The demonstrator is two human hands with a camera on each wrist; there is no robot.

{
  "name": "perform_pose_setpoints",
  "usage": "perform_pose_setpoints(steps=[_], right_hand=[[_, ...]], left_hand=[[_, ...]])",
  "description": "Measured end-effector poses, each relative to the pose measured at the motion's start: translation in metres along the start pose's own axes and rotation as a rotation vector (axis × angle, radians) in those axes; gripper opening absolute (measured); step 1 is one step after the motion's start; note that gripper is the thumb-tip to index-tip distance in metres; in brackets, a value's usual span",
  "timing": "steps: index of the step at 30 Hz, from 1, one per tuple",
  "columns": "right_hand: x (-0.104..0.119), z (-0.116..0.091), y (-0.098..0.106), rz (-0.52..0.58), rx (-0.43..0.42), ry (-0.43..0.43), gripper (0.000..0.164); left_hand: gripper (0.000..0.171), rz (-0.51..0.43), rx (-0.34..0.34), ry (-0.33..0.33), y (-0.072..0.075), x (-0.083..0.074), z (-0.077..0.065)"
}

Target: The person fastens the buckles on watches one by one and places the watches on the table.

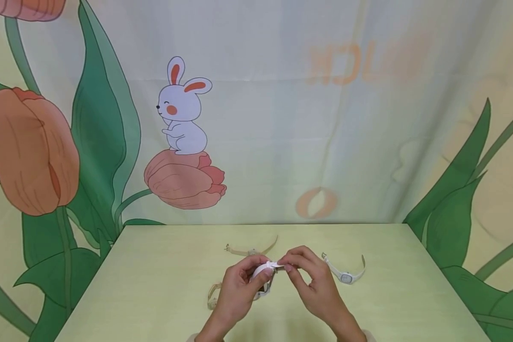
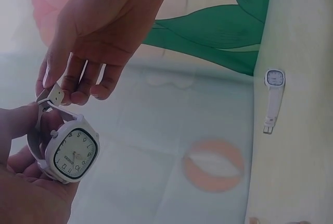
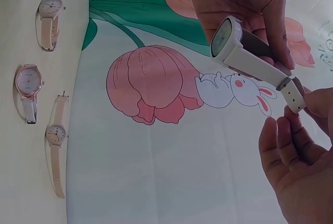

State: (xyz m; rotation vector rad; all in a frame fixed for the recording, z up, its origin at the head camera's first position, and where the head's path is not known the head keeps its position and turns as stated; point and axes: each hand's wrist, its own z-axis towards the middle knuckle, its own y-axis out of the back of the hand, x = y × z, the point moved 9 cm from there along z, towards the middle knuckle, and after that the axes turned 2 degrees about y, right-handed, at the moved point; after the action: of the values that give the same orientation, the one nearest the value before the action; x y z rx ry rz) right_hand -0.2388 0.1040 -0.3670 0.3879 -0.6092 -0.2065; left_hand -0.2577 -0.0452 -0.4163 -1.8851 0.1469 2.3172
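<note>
A white wristwatch (image 2: 75, 153) with a rounded-square dial is held in the air above the table, its strap bent into a loop. My left hand (image 1: 239, 287) grips the strap, thumb near the buckle (image 2: 44, 101). Between my right thumb and fingers (image 1: 314, 285) the strap's free end (image 3: 294, 99), with holes in it, is pinched. That end passes through the buckle in the right wrist view. The dial faces away from the head camera and is partly hidden there by the left hand.
On the table (image 1: 389, 313), a second white watch (image 1: 346, 277) lies unbuckled to the right. A beige-strapped watch (image 1: 252, 251) lies stretched out behind the hands. Left of them are looped watches (image 3: 51, 8), one with a pink-gold case (image 3: 28, 81). A printed curtain (image 1: 261, 118) hangs behind.
</note>
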Motion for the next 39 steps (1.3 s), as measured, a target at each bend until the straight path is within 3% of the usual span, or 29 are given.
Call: perform_pose_setpoints(steps=[8, 18, 24, 29, 39], right_hand=[[0.0024, -0.0008, 0.0003, -0.010, 0.010, 0.018, 0.025], [0.0046, 0.0000, -0.0013, -0.001, 0.004, 0.029, 0.026], [0.0018, -0.0008, 0.0012, 0.096, -0.036, -0.042, 0.033], [0.0035, -0.0009, 0.0035, 0.162, -0.104, -0.018, 0.030], [0.0079, -0.0007, 0.0032, 0.083, -0.134, 0.009, 0.026]], left_hand=[[0.018, 0.040, 0.025, -0.058, -0.0037, -0.0048, -0.0015], [0.018, 0.035, 0.055, -0.040, -0.0077, -0.0040, -0.0030], [0.021, 0.005, 0.058, -0.004, -0.0090, -0.0013, -0.0029], [0.022, -0.043, 0.059, -0.004, -0.0089, -0.0014, -0.0040], [0.022, -0.062, 0.061, 0.002, -0.0090, 0.0004, -0.0045]])
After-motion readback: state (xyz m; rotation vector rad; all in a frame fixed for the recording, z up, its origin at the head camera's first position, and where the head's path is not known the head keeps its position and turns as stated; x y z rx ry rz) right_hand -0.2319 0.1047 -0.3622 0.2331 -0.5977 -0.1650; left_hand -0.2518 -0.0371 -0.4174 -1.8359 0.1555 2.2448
